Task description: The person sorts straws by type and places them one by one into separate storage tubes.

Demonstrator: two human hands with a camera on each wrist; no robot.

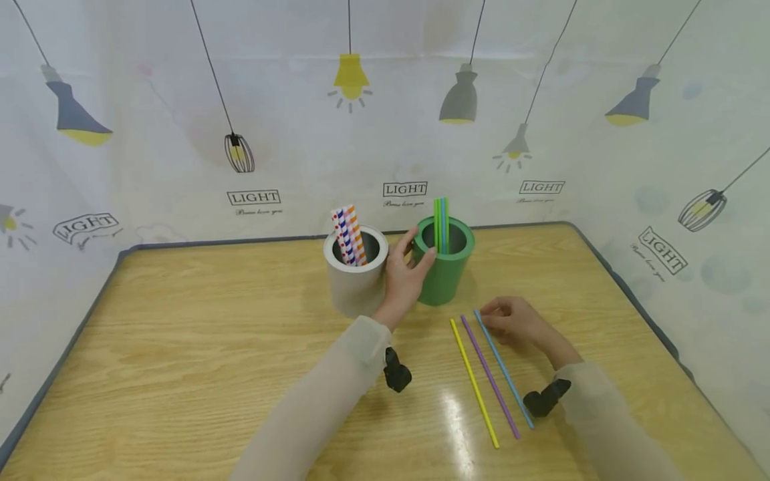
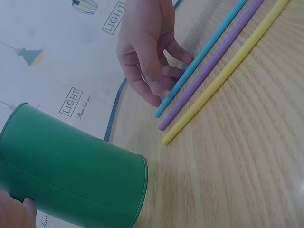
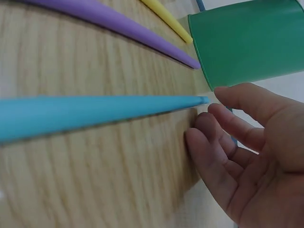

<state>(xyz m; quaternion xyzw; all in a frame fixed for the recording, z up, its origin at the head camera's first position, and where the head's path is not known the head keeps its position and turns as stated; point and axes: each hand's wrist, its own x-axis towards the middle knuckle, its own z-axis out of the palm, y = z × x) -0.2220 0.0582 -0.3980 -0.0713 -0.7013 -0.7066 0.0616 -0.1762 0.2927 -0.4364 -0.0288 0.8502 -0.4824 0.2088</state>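
Note:
My left hand holds the green cup from its left side, the thumb toward the front and the fingers near the rim. Several green and blue straws stand in that cup. On the table lie a yellow straw, a purple straw and a blue straw, side by side. Beside the blue straw's far end is my right hand, its fingers loosely bent. In the right wrist view the right hand's fingertips are right at the tip of the blue straw, not closed round it.
A white cup with several striped paper straws stands left of the green cup, near my left hand. The wooden table ends at a curtain printed with lamps, at the back and both sides.

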